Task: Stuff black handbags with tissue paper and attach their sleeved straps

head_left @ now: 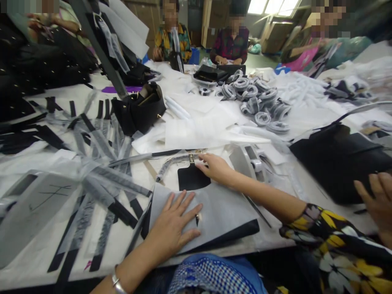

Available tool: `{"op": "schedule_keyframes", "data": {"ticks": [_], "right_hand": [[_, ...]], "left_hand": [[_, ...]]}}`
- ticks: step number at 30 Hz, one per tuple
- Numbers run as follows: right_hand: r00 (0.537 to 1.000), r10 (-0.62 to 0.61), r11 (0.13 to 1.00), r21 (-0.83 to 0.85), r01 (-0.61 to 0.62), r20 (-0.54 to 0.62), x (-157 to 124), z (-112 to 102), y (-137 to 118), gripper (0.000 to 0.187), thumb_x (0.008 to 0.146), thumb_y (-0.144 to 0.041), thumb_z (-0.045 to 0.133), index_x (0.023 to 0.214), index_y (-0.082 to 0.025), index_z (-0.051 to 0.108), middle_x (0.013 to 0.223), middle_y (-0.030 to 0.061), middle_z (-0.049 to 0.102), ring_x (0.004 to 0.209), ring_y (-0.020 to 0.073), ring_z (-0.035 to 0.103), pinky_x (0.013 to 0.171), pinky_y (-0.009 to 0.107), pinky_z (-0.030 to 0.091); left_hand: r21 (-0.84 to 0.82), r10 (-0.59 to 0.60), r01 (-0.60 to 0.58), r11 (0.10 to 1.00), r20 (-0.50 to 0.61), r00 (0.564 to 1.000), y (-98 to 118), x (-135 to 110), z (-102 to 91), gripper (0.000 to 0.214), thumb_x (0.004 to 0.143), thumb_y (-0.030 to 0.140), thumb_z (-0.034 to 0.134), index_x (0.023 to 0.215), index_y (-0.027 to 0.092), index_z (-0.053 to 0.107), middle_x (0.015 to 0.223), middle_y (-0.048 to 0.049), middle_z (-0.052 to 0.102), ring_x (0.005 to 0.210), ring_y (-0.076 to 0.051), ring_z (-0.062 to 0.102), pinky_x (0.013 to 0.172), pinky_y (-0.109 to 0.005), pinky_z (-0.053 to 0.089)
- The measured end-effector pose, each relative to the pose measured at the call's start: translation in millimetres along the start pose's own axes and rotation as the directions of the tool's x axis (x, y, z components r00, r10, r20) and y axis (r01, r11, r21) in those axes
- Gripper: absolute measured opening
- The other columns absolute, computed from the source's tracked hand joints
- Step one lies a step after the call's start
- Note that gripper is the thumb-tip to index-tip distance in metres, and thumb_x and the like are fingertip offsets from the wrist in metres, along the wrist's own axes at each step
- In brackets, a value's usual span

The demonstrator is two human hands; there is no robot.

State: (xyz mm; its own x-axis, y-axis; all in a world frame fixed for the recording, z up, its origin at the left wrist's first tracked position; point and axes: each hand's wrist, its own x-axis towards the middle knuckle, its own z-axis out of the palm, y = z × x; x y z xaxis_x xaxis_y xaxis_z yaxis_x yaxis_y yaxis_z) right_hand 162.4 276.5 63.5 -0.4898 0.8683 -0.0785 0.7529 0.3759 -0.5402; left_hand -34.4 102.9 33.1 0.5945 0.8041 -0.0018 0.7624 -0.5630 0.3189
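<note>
My left hand (176, 222) lies flat with fingers spread on a grey protective sheet (220, 212), which covers most of a black handbag (241, 232) lying in front of me. A small metal clasp (197, 218) shows through the sheet beside my fingers. My right hand (216, 167) reaches over the bag's top, its thumb and fingers apart at the edge of a black flap (191, 177). The flap's narrow tab carries a gold metal plate (191, 159). Behind it curves a plastic-wrapped handle (171, 161), close to my right fingertips.
Wrapped straps (101, 179) spread across the left. A black bag (139, 108) stands behind them. Rolled straps (257, 94) are heaped at the back. At right, a co-worker's hand (378, 200) is by another black bag (339, 159). Several people sit around the table.
</note>
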Motion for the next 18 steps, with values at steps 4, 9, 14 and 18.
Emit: {"op": "schedule_keyframes", "data": {"ticks": [4,9,14,18], "right_hand": [[0.998,0.008,0.996,0.091,-0.014,0.069,24,1,-14,0.027,0.091,-0.028,0.063,0.107,-0.009,0.072,0.086,0.0081,0.076,0.083,0.0227,0.07,0.078,0.031,0.052],[0.979,-0.202,0.961,0.196,0.195,0.017,-43,-8,-29,0.023,0.092,-0.026,0.062,0.112,-0.021,0.074,0.109,0.0022,0.076,0.102,0.0191,0.071,0.093,0.029,0.053],[0.816,-0.573,0.816,0.135,0.562,0.07,-115,13,-16,0.035,0.09,-0.004,0.054,0.114,-0.019,0.074,0.12,0.0072,0.072,0.117,0.0174,0.066,0.105,0.03,0.05],[0.79,-0.609,0.793,0.094,0.602,0.073,-124,31,-4,0.032,0.091,-0.006,0.056,0.115,-0.018,0.074,0.125,0.0096,0.069,0.123,0.0182,0.062,0.107,0.032,0.05]], "left_hand": [[0.007,-0.019,0.019,1.0,-0.004,1.0,3,0,0.5,0.061,0.095,0.06,0.044,0.15,0.033,0.038,0.161,-0.0102,0.032,0.148,-0.036,0.025,0.115,-0.063,0.023],[-0.01,-0.004,0.003,1.0,-0.064,0.998,5,1,-0.6,0.062,0.093,0.058,0.051,0.147,0.03,0.043,0.157,-0.0116,0.039,0.145,-0.034,0.033,0.116,-0.063,0.021],[-0.095,-0.029,0.014,0.995,-0.153,0.988,8,-2,-1.3,0.059,0.089,0.057,0.058,0.134,0.018,0.057,0.118,-0.0101,0.07,0.113,-0.026,0.063,0.12,-0.057,0.019],[-0.028,-0.033,0.025,0.999,-0.323,0.946,14,-11,1.3,0.056,0.086,0.06,0.061,0.119,0.016,0.064,0.104,-0.0094,0.074,0.104,-0.027,0.066,0.117,-0.058,0.027]]}}
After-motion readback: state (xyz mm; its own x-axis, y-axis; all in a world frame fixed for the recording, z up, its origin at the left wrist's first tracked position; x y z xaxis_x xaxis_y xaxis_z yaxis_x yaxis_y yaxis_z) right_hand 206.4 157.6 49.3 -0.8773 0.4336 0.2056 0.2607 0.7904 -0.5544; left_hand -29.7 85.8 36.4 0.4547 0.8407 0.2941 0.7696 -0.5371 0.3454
